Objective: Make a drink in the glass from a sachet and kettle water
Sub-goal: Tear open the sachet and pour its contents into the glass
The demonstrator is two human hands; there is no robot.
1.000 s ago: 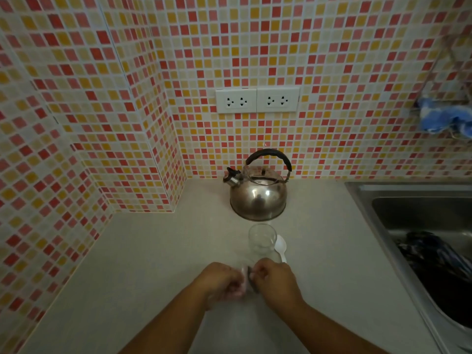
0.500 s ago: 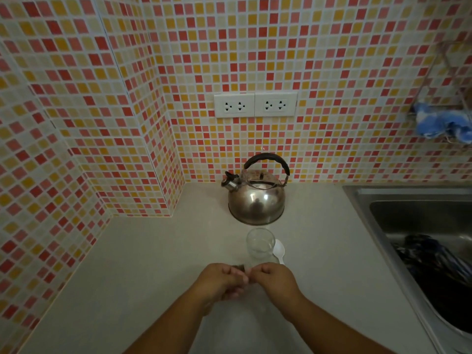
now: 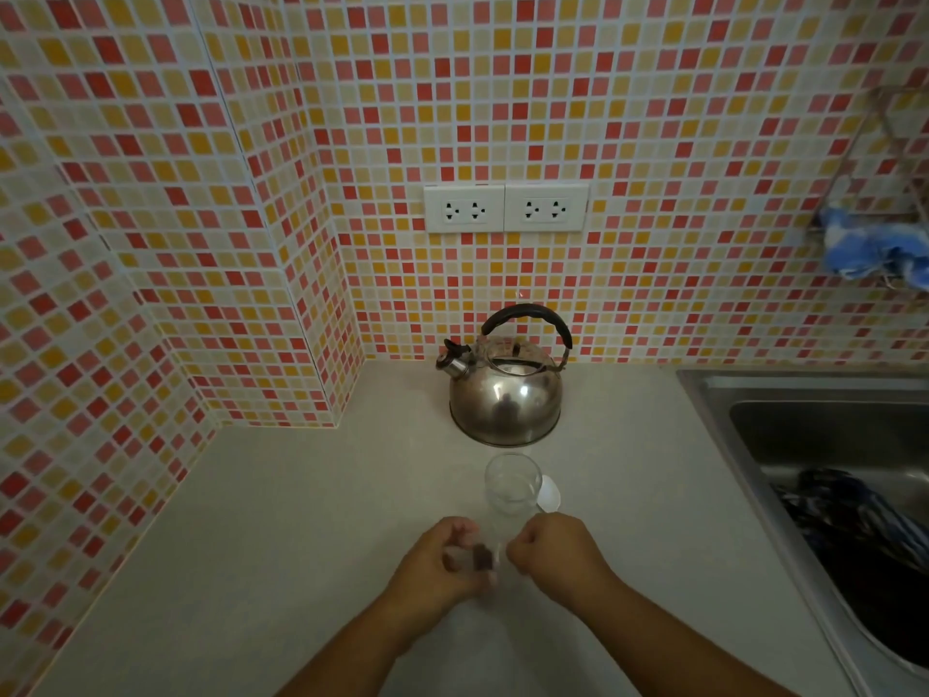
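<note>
Kitchen counter (image 3: 311, 520), dim light: left hand (image 3: 442, 560) pinched around a small dark sachet (image 3: 482, 559), right hand (image 3: 548, 550) curled just beside it, fingertips closed near the sachet's right end, though too blurred to tell whether touching the packet or only a torn strip of it. Directly beyond the hands, toward the wall, an upright clear glass (image 3: 513, 487), seemingly empty, just ahead of and between both hands, slightly nearer the right. Just right of the glass, bowl of a white spoon (image 3: 549, 494) flat on the counter. Farther back on the same line, steel kettle (image 3: 505, 394), spout pointing left, black handle arched overhead, well apart from the sink (image 3: 804, 425) at the right. Judged step: opening the sachet, next a short forward carry to tip over the glass mouth.
</note>
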